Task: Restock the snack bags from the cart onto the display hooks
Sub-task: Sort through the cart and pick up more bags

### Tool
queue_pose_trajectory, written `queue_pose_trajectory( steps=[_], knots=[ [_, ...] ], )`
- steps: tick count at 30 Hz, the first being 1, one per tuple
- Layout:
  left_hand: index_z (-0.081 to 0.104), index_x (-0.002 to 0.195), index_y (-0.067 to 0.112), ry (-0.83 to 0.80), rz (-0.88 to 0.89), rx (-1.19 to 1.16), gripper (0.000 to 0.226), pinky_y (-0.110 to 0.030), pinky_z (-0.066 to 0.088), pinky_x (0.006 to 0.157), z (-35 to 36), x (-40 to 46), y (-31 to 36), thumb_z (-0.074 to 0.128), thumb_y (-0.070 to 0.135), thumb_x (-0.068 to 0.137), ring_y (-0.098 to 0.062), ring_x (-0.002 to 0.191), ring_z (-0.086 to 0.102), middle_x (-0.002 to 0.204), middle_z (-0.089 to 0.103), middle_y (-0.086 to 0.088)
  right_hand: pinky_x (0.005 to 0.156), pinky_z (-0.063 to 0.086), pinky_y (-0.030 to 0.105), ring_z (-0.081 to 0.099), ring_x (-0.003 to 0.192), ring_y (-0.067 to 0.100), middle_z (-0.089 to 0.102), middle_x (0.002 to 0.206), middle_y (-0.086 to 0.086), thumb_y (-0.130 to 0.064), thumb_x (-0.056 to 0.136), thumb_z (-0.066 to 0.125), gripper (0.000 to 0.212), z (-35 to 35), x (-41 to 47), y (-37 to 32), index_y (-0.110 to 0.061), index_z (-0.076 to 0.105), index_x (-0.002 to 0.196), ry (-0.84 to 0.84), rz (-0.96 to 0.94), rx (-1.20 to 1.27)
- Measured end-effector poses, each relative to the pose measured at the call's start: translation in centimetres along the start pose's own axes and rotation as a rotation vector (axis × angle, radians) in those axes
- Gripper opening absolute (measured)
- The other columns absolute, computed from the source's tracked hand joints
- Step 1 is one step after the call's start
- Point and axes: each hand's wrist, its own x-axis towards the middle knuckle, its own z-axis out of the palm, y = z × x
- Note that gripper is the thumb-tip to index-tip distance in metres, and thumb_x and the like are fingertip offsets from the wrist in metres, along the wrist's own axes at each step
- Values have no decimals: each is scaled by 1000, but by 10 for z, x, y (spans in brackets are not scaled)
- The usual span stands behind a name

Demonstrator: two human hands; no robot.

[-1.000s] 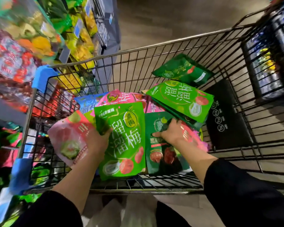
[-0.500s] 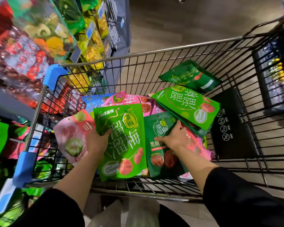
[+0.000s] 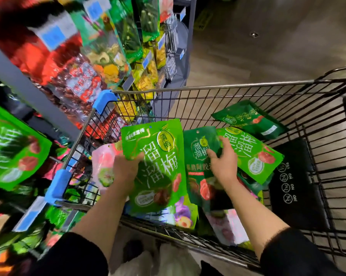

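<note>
A black wire cart (image 3: 228, 87) holds several snack bags. My left hand (image 3: 126, 170) grips a large bright green bag (image 3: 158, 166) by its left edge, thumb on the front, and holds it raised above the pile. A pink bag (image 3: 101, 164) sits right behind that hand. My right hand (image 3: 224, 163) pinches the right edge of a dark green bag (image 3: 197, 154), also lifted. Another bright green bag (image 3: 254, 156) lies just right of that hand. A further dark green bag (image 3: 248, 118) lies at the cart's far side. Display hooks with hanging bags (image 3: 14, 148) fill the left.
Red date bags (image 3: 76, 80) and dried fruit bags (image 3: 108, 56) hang on the rack beside the cart. Purple (image 3: 181, 216) and pink bags lie at the cart's near end. A black seat flap (image 3: 293, 184) lies in the cart's right part. Bare floor (image 3: 267, 46) lies beyond.
Both hands have lifted their bags up off the pile. My right hand has gone from resting on the dark green bag to pinching its edge. The view has swung toward the rack.
</note>
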Motion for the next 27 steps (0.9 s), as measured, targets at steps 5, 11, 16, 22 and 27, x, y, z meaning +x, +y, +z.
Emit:
queue_pose_trajectory(
  steps=[5,11,16,22,27],
  knots=[
    [66,94,13,169,114,-260,35,-56,53,87,-33,2,40,82,28,67,-28,91,66,98,69,-13,98,47,45,61,111,24,63,123,2,-8,81,70,57,-26,20,-74,-19,48,133,110,-224,283],
    [60,112,12,534,405,-344,36,-27,47,86,-120,-65,116,76,15,80,-17,98,60,107,57,2,104,44,42,57,118,20,60,129,3,-8,81,71,60,-15,-13,-178,-17,47,135,10,-499,475],
    [67,106,1,773,476,-252,42,-48,51,88,-222,-117,109,77,28,76,-27,96,65,105,68,-19,101,33,10,47,113,2,53,130,-3,-7,83,71,60,7,-83,-249,-10,47,137,-117,-674,586],
    [69,103,12,1014,512,-335,25,-42,54,85,-334,-206,66,76,15,79,-19,88,65,98,68,-7,91,31,-3,44,100,-29,52,121,-11,4,80,70,58,34,-208,-315,-3,49,133,-337,-872,750],
    [72,98,2,1196,534,-344,28,-51,55,82,-412,-285,28,77,19,76,-25,88,69,94,70,-11,84,39,2,52,90,-25,56,106,-25,7,76,69,58,50,-313,-349,-5,53,130,-467,-975,814]
  ],
)
